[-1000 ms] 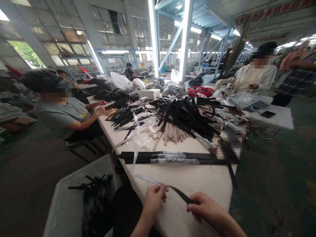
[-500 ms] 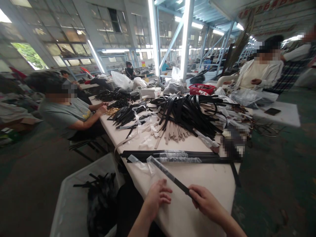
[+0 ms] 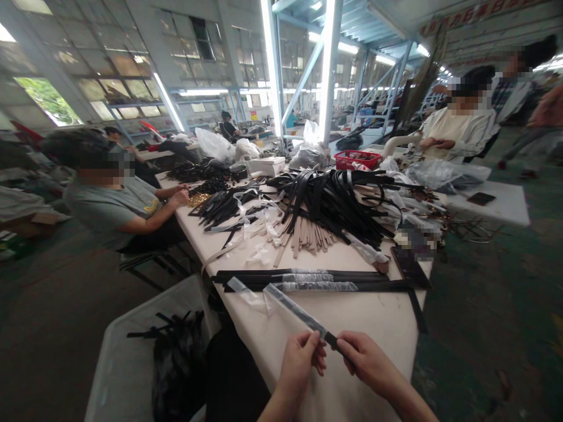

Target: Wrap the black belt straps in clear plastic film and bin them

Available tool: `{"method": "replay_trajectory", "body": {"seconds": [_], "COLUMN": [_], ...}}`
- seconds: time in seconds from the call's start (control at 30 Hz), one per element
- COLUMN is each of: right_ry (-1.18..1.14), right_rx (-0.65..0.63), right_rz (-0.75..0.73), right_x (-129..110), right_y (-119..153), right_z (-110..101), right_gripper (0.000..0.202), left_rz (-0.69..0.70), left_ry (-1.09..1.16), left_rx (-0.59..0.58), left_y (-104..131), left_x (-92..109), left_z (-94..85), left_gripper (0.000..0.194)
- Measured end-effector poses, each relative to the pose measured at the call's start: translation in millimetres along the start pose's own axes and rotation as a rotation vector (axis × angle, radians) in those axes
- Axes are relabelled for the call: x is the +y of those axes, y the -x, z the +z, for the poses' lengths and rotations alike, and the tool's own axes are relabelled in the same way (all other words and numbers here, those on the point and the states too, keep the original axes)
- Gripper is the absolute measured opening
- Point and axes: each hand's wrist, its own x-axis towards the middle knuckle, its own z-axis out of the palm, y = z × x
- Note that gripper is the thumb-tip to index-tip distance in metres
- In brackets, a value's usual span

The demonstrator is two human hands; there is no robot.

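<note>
My right hand (image 3: 363, 358) is closed on the near end of a black strap (image 3: 331, 340). A clear plastic sleeve (image 3: 294, 308) covers the strap's far part and reaches up and left over the pale table (image 3: 378, 319). Just left of my right hand, my left hand (image 3: 304, 354) pinches the sleeve near its lower end. Beyond both hands, several black straps (image 3: 373, 281) lie side by side across the table, with crinkled clear plastic around their middles. Another clear sleeve (image 3: 246, 293) lies flat at their left.
A large pile of black straps (image 3: 338, 202) covers the table's middle. At the lower left stands a white bin (image 3: 109, 346) with black strips inside. A person (image 3: 114, 199) sits at the left edge; another (image 3: 457, 129) is at the back right, near a red basket (image 3: 357, 160).
My left hand has moved right and up from the table and closed on the plastic sleeve. The sleeve now reaches further down the strap, close to my right hand.
</note>
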Motion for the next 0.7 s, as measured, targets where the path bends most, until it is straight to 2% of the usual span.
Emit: {"method": "replay_trajectory", "body": {"seconds": [0.1,0.2,0.27,0.33,0.37,0.43,0.53,0.63,0.7], "right_ry": [-0.043,-0.148,-0.138,-0.095,-0.089,-0.092,-0.088,-0.045,0.019], "right_rx": [0.003,-0.027,-0.042,-0.037,-0.034,-0.036,-0.082,-0.163,-0.166], "right_rz": [-0.009,0.008,0.003,-0.012,-0.016,-0.006,0.03,0.14,0.193], "right_x": [-2.9,0.0,2.7,1.4,-1.6,-11.1,-23.8,-24.4,-20.3], "right_y": [-2.9,-2.1,-0.4,0.9,1.2,0.7,-2.4,-3.2,-3.8], "right_z": [2.5,1.2,-1.5,-3.3,-3.2,-1.9,-6.0,-26.1,-39.4], "right_gripper": [0.045,0.044,0.039,0.034,0.033,0.031,0.023,0.018,0.016], "left_rz": [0.016,0.048,0.219,0.497,0.619,0.728,0.641,0.6,0.615], "left_ry": [-0.111,-0.327,-0.577,-0.855,-0.986,-1.227,-1.499,-1.59,-1.623], "left_rx": [-0.073,-0.146,-0.17,-0.144,-0.122,-0.114,-0.167,-0.166,-0.15], "left_y": [11.6,32.5,46.8,53.8,52.5,39.4,2.7,-28.9,-38.1], "left_x": [-5.2,-0.5,10.4,25.6,33.6,48.3,64.3,72.9,73.2], "left_z": [10.9,11.5,6.9,1.2,-1.4,-6.3,-15.0,-27.8,-34.8], "left_gripper": [0.056,0.052,0.043,0.027,0.026,0.033,0.013,0.025,0.026]}}
